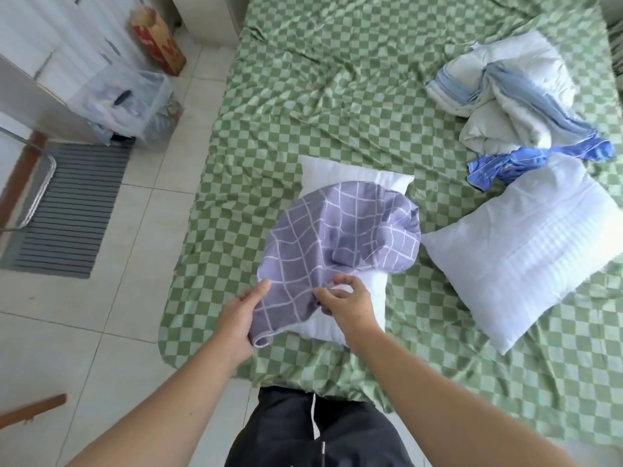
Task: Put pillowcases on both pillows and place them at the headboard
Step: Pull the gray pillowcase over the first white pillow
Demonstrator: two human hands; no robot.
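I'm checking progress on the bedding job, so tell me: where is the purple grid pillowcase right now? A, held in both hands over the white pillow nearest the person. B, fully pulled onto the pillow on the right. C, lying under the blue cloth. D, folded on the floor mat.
A: the purple grid pillowcase is gripped by the left hand and the right hand, draped over the near white pillow.

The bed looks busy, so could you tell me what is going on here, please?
A person stands at the side of the bed, holding a purple grid pillowcase over a bare white pillow. The left hand grips its near edge and the right hand pinches the fabric beside it. The second white pillow lies uncovered to the right, next to a blue cloth and a bundled white quilt.
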